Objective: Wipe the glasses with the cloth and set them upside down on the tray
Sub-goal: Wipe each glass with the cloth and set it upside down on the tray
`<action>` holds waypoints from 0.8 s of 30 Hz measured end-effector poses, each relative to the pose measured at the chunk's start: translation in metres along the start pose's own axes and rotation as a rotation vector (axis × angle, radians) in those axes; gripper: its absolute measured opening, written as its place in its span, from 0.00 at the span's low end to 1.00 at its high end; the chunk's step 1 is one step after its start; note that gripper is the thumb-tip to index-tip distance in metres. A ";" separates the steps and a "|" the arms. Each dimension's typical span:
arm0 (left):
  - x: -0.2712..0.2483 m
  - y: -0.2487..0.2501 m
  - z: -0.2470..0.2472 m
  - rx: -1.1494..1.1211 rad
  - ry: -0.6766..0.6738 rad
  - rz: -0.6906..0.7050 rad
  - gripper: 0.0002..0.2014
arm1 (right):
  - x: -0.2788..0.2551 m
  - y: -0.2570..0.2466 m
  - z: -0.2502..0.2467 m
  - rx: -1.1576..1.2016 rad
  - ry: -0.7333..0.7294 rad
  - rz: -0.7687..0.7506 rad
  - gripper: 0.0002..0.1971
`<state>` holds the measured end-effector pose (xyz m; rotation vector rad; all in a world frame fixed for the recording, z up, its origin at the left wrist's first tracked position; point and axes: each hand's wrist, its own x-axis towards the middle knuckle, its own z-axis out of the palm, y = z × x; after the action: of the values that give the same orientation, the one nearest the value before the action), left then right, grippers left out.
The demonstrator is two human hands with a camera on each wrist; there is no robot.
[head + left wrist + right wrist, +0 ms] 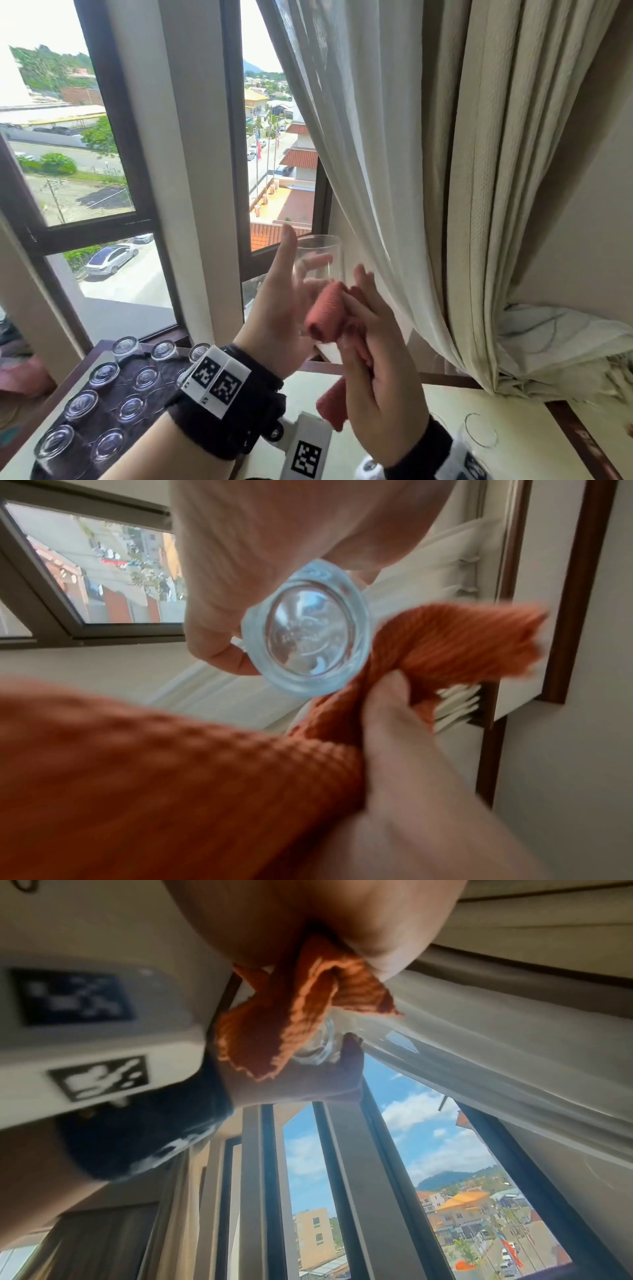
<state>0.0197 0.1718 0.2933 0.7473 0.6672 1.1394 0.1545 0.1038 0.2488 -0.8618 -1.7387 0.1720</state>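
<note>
Clear, smooth, round drinking glass [320,260] up in the air in front of the window, thick heavy bottom [308,639] toward the wrists, open mouth pointing up and away. Held low down by the left hand [284,301], thumb and fingers wrapped round the base. Bumpy, waffle-knit orange cloth [327,313] bunched and rolled soft, pressed against the bottom part of the glass. Gripped tight in the right hand [380,394], fingers curled round the folds, one loose end hanging down.

Down on the left, dark flat tray [85,414] on the pale table, full of more clear glasses [104,371] sitting upside down in rows, round thick bottoms shiny on top. To the right on the table, one more clear glass [479,433] standing mouth up. Thin see-through white curtain [359,137] and thick cream ribbed curtain [496,171] hanging just beside the hands.
</note>
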 end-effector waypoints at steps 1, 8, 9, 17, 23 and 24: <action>0.002 -0.003 -0.003 0.027 0.015 0.001 0.45 | 0.001 0.005 -0.001 0.015 0.014 0.038 0.21; -0.007 -0.009 0.009 0.071 -0.046 -0.012 0.38 | 0.062 -0.005 -0.013 -0.019 0.112 0.087 0.19; -0.007 -0.009 0.010 0.077 -0.054 -0.008 0.31 | 0.060 -0.011 -0.010 -0.036 0.089 0.042 0.20; -0.006 0.001 -0.006 0.134 0.058 -0.003 0.50 | -0.004 0.009 0.003 0.037 0.009 0.069 0.21; -0.012 -0.009 0.005 0.108 0.012 -0.017 0.43 | 0.052 0.000 -0.008 0.009 0.118 0.096 0.18; -0.013 -0.008 0.008 0.097 0.004 -0.011 0.38 | 0.055 -0.005 -0.006 0.001 0.105 0.071 0.19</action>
<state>0.0264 0.1558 0.2926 0.8230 0.7330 1.1049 0.1522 0.1322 0.2963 -0.9165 -1.6119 0.1714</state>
